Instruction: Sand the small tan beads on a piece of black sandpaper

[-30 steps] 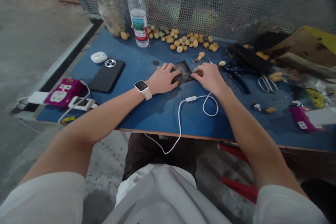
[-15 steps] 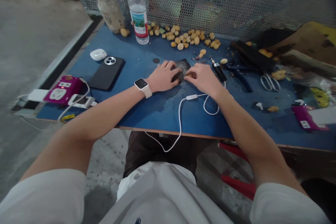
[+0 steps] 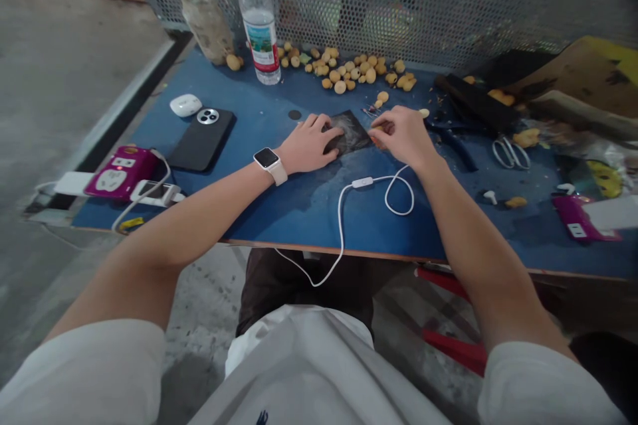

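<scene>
**Left hand** (image 3: 309,144): open, palm down, fingers spread, resting on a dark abrasive sheet (image 3: 351,132), which lies flat on the blue desk (image 3: 309,216).

**Right hand** (image 3: 401,137): closed in a pinch around a small ochre piece (image 3: 376,137), mostly hidden by the fingers, just beside the sheet's right edge.

**Worn:** white-strapped smartwatch (image 3: 267,161) on the left wrist.

**Beyond the hands:** a scatter of small round ochre pieces (image 3: 343,70), and a water bottle (image 3: 258,20) at their left, both near a perforated metal screen (image 3: 399,0).

**Desk, left side:** white earbud case (image 3: 185,105), black phone (image 3: 202,139), magenta power socket (image 3: 122,172).

**Desk, right side:** black pliers (image 3: 456,146), steel-looped scissors (image 3: 509,153).

**Desk, front:** white cable with an inline switch (image 3: 362,182), looping below the right hand and trailing over the desk's edge.
</scene>
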`<state>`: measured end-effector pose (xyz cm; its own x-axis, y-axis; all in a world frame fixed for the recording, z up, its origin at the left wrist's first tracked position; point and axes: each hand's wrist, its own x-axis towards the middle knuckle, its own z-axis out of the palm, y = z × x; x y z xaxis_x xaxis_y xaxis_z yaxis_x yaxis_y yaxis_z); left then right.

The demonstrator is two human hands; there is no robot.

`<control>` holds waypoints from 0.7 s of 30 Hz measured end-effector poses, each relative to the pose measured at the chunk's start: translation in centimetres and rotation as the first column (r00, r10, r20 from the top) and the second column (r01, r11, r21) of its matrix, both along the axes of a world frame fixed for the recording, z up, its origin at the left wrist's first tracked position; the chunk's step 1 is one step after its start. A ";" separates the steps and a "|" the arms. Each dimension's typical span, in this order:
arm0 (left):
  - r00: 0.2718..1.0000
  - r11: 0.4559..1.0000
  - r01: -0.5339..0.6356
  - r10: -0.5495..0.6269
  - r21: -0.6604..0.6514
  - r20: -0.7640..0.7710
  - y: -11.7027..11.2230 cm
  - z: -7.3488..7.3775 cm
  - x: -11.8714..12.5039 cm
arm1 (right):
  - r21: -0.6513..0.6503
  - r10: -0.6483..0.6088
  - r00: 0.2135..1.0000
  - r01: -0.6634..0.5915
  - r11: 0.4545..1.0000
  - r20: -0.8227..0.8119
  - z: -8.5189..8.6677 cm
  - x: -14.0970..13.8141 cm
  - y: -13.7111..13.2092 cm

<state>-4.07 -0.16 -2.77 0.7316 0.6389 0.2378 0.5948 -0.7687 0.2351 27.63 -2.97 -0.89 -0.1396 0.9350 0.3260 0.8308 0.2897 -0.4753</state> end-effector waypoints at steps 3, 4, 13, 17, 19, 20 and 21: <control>1.000 1.000 0.003 -0.003 -0.003 -0.009 0.0 0.2 -0.1 | 0.058 0.038 0.986 -0.029 0.998 -0.162 -0.3 1.0 0.2; 1.000 1.000 0.004 -0.004 -0.005 -0.013 0.0 0.3 -0.2 | 0.057 0.067 0.974 -0.056 0.997 -0.215 -0.4 0.9 0.1; 0.999 0.998 -0.042 0.042 -0.057 0.006 -0.4 -0.1 -0.6 | -0.057 0.179 0.953 -0.199 0.978 -0.244 -0.7 0.4 -0.2; 0.998 0.995 -0.056 0.058 -0.081 0.017 0.2 0.0 -1.2 | -0.082 0.176 0.927 -0.214 0.974 -0.330 -0.3 0.3 -0.3; 1.000 0.997 -0.009 0.010 -0.075 0.012 0.9 0.5 -1.9 | -0.061 0.183 0.883 -0.231 0.971 -0.432 0.0 0.0 -0.5; 1.000 0.997 0.031 -0.031 -0.076 0.001 1.4 0.8 -2.5 | -0.046 0.186 0.860 -0.235 0.971 -0.475 0.2 -0.2 -0.6; 0.997 0.993 0.075 -0.077 -0.087 -0.016 1.8 1.2 -3.0 | -0.037 0.184 0.841 -0.234 0.971 -0.509 0.4 -0.4 -0.7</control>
<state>-7.10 1.62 -1.60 0.7828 0.5988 0.1696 0.5407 -0.7893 0.2910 27.25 -3.67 -0.45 -0.1775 0.9316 0.3172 0.3989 0.3627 -0.8422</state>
